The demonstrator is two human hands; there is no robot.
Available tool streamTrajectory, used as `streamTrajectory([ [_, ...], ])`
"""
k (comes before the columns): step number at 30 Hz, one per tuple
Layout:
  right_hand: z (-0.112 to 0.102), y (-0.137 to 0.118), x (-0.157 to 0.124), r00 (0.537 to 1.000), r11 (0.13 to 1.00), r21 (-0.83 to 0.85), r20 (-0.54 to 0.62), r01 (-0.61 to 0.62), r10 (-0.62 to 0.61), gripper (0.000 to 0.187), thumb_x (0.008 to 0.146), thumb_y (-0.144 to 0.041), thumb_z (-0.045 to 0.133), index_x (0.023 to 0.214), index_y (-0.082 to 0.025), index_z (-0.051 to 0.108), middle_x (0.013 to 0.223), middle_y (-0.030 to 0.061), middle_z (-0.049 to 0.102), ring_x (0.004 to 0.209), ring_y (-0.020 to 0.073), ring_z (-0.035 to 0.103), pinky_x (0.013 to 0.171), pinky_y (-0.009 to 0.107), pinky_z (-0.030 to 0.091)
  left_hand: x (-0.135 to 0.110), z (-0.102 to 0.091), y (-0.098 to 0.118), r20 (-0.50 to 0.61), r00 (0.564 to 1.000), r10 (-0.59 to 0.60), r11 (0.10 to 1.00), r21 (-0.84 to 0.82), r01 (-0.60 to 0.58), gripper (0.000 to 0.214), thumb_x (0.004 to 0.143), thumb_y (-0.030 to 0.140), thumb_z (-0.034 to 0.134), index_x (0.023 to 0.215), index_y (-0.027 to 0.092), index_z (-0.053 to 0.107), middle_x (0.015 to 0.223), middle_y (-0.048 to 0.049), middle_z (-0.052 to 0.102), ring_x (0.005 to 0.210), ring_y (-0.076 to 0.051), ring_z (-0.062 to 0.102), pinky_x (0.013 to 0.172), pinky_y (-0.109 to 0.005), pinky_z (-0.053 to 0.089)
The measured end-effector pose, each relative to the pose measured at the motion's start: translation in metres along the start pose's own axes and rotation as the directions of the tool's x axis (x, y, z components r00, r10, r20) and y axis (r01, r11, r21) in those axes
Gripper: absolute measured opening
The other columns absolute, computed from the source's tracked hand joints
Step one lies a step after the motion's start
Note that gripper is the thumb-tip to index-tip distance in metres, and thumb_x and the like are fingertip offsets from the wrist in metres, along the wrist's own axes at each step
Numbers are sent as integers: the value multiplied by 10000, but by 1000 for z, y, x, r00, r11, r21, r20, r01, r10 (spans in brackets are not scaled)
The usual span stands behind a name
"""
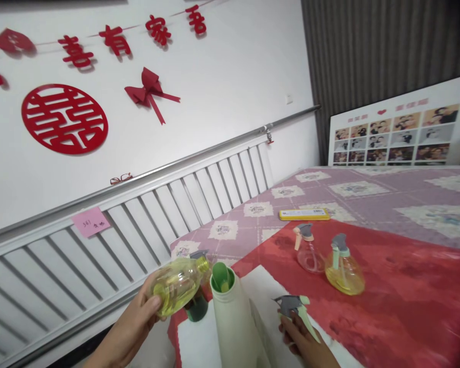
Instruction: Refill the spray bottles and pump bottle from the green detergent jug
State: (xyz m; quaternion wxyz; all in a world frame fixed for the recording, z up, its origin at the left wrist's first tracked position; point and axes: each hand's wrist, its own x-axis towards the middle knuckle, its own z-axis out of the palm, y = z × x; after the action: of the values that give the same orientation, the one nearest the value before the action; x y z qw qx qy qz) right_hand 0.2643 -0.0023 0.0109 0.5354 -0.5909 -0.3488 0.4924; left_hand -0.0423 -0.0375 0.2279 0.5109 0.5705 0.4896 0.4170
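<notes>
My left hand (143, 312) is wrapped round a clear bottle (178, 286) partly filled with yellow liquid. The bottle is tilted, its uncapped neck pointing right, close to the mouth of a large pale green jug-like bottle (233, 327). A green spout shows inside that mouth. My right hand (299, 337) grips a grey and mint-green spray head (293, 304), separate from any bottle. A dark green cap (197, 308) stands beside the large bottle, behind the tilted one. Another grey spray top is partly hidden behind the tilted bottle.
Two spray bottles stand on the red cloth (398, 317): a clear one (309, 258) and one with yellow liquid (345, 276). Behind them lies a yellow-edged box (304, 214). White paper lies under the large bottle. A white radiator (153, 214) runs along the left wall.
</notes>
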Motion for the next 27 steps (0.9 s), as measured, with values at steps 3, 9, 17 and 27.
streamTrajectory([
  [3, -1, 1, 1, 1000, 1000, -28, 14, -7, 7, 436, 682, -598, 539, 887, -234, 666, 680, -3, 661, 594, 152, 579, 556, 249, 433, 2, 0, 1, -20, 1000, 2, 1000, 8, -2, 798, 718, 654, 627, 1395, 323, 364, 1271, -48, 559, 890, -202, 538, 673, -251, 392],
  [9, -2, 4, 4, 999, 1000, -14, 49, -6, 7, 454, 673, -579, 545, 967, -253, 662, 660, -15, 641, 591, 161, 585, 538, 250, 426, 7, -4, 2, -19, 1000, 18, 997, 72, -17, 791, 743, 630, 625, 1413, 311, 351, 1221, -45, 587, 832, -173, 530, 685, -256, 415],
  [17, 1, 3, 1, 1000, 1000, -27, 6, 7, -7, 367, 661, -582, 541, 781, -247, 632, 629, -8, 633, 567, 162, 570, 538, 261, 410, 14, -7, 7, -70, 997, 40, 990, 135, -30, 865, 689, 642, 670, 1416, 288, 366, 1206, -87, 629, 1017, -269, 599, 772, -315, 484],
  [27, -4, -1, 0, 997, 1000, -26, 79, -15, 17, 374, 674, -561, 567, 827, -225, 623, 670, -3, 653, 607, 158, 587, 563, 253, 431, 15, -1, 20, -71, 997, 27, 988, 154, -16, 888, 644, 676, 677, 1390, 299, 380, 1339, -83, 550, 1170, -314, 545, 952, -398, 464],
])
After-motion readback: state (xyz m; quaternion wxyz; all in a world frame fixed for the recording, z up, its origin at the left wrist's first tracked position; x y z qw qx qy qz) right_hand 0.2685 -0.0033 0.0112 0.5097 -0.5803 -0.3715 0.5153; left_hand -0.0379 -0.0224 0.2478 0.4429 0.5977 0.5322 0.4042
